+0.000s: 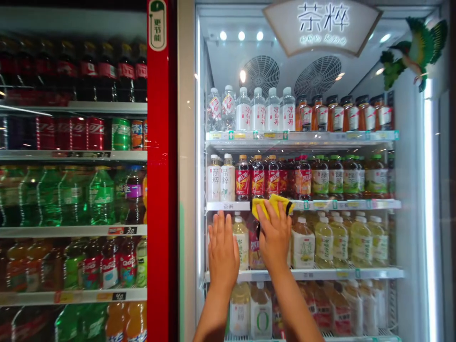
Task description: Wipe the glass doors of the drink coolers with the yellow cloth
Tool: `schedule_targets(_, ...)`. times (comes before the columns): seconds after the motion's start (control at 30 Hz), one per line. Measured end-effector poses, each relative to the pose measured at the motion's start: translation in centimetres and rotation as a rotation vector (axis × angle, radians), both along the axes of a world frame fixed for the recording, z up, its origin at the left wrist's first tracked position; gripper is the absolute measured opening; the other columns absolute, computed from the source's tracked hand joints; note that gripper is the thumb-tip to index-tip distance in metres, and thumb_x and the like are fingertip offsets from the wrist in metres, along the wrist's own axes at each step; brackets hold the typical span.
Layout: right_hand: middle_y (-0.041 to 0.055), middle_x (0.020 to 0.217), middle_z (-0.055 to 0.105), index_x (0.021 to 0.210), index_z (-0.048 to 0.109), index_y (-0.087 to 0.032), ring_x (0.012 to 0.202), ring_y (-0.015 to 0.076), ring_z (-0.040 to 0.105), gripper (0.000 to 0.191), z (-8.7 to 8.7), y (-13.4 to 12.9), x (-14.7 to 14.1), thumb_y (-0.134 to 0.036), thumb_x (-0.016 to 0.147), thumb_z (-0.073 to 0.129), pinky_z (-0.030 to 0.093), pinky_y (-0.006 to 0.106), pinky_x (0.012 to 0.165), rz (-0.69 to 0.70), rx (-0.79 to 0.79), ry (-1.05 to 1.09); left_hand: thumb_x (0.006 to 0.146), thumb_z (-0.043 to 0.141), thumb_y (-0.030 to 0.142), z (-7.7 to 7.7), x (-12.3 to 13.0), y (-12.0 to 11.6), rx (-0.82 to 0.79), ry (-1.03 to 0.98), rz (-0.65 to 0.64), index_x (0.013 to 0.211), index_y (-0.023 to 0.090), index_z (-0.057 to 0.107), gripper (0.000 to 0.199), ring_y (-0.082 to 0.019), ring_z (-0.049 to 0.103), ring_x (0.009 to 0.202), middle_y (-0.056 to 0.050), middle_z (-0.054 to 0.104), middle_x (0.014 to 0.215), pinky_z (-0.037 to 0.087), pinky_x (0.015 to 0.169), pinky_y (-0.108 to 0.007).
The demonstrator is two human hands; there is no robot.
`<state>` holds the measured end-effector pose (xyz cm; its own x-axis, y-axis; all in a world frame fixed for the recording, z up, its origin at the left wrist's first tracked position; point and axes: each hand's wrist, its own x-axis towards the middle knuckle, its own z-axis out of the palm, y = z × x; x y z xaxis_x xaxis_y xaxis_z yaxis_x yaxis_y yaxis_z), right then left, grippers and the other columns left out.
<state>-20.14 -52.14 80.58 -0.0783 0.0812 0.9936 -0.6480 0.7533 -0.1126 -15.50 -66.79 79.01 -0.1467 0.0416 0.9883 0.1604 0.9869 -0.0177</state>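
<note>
My right hand [275, 235] presses a yellow cloth [262, 209] with a dark edge against the glass door [409, 180] of a lit drinks fridge. The cloth spreads out above and beside the fingers. To its left, my left hand [223, 249] is held up flat at the same glass, fingers stretched and holding nothing. Whether its palm touches the glass cannot be seen. Behind the hands stand bottles on white shelves, among them red-labelled bottles [258, 176] and pale yellow bottles [324, 242]; my hands hide some of them.
A second fridge with a red frame [162, 166] stands on the left, holding green bottles [101, 194] and red cans [77, 133]. A lit sign [322, 26] is at the top of the right fridge. A green bird ornament [415, 52] is at upper right.
</note>
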Motion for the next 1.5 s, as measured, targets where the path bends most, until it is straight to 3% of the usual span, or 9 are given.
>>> schedule_targets(0.1,0.0030,0.152,0.056,0.146,0.055,-0.032,0.154,0.0284,0.031,0.069,-1.2,-0.4,0.7,-0.002,0.084,0.048,0.028,0.055,0.120,0.015,0.147,-0.027,0.101,0.043,0.012,-0.2,-0.5,0.8,0.017,0.011,0.006,0.165,0.025,0.007,0.075,-0.029,0.023,0.157,-0.016,0.028,0.168,0.031,0.123,-0.060)
schedule_targets(0.23,-0.0001,0.149,0.059,0.147,0.054,-0.034,0.153,0.0257,0.033,0.072,-4.9,3.7,0.0,-0.001,0.083,0.047,0.029,0.051,0.121,0.018,0.232,-0.008,0.100,0.043,0.009,-0.7,-1.0,1.9,0.049,0.009,0.022,0.165,0.026,0.007,0.076,-0.030,0.021,0.157,-0.016,0.025,0.169,0.030,0.124,-0.062)
schedule_targets(0.47,0.0066,0.152,0.056,0.149,0.052,-0.033,0.155,0.0325,0.029,0.065,0.4,6.0,-2.3,-0.005,0.091,0.044,0.032,0.062,0.116,-0.037,-0.036,0.017,0.097,0.043,0.003,-0.5,-2.0,4.8,0.001,-0.004,0.017,0.165,0.025,0.008,0.080,-0.028,0.021,0.157,-0.013,0.027,0.169,0.029,0.125,-0.059)
schedule_targets(0.6,0.0020,0.154,0.054,0.149,0.052,-0.032,0.156,0.0279,0.025,0.066,-2.0,6.0,-1.8,-0.004,0.090,0.046,0.025,0.055,0.123,-0.038,0.138,-0.001,0.096,0.045,0.003,-0.6,-2.7,6.5,-0.030,0.015,0.023,0.165,0.024,0.011,0.079,-0.026,0.019,0.158,-0.012,0.026,0.169,0.024,0.127,-0.056)
schedule_targets(0.73,0.0027,0.150,0.058,0.151,0.049,-0.033,0.156,0.0259,0.026,0.066,-4.8,11.0,-3.5,-0.003,0.093,0.044,0.027,0.052,0.123,-0.087,0.134,0.052,0.097,0.045,0.003,-0.6,-3.2,8.6,-0.045,0.003,0.040,0.164,0.022,0.012,0.078,-0.025,0.016,0.158,-0.012,0.026,0.169,0.021,0.128,-0.053)
schedule_targets(0.93,0.0079,0.151,0.057,0.149,0.053,-0.032,0.154,0.0329,0.030,0.053,-0.3,13.4,-5.2,-0.015,0.099,0.048,0.032,0.064,0.118,-0.064,-0.134,0.083,0.099,0.047,0.008,-0.5,-4.0,11.7,-0.024,0.011,0.035,0.164,0.022,0.012,0.075,-0.024,0.015,0.158,-0.012,0.025,0.169,0.019,0.129,-0.051)
schedule_targets(1.17,0.0009,0.150,0.058,0.147,0.054,-0.033,0.157,0.0242,0.025,0.062,-4.6,15.4,-4.4,-0.004,0.094,0.043,0.024,0.053,0.125,-0.033,0.119,0.003,0.099,0.047,0.007,-0.7,-4.9,14.3,-0.070,-0.034,0.032,0.165,0.021,0.012,0.076,-0.024,0.013,0.159,-0.012,0.025,0.169,0.017,0.129,-0.051)
schedule_targets(1.4,0.0057,0.149,0.059,0.144,0.057,-0.033,0.154,0.0304,0.030,0.052,-0.4,17.0,-6.3,-0.012,0.097,0.050,0.030,0.061,0.119,-0.051,-0.119,0.067,0.098,0.049,0.009,0.0,-5.4,16.8,-0.089,-0.051,0.023,0.165,0.022,0.010,0.078,-0.027,0.016,0.158,-0.014,0.026,0.168,0.021,0.127,-0.057)
schedule_targets(1.5,0.0017,0.151,0.057,0.144,0.057,-0.032,0.156,0.0262,0.027,0.054,-2.0,17.3,-5.9,-0.009,0.096,0.050,0.025,0.055,0.124,-0.042,0.039,0.044,0.099,0.049,0.009,0.1,-5.9,18.1,-0.094,-0.020,0.021,0.165,0.022,0.010,0.078,-0.027,0.016,0.158,-0.014,0.027,0.168,0.022,0.127,-0.056)
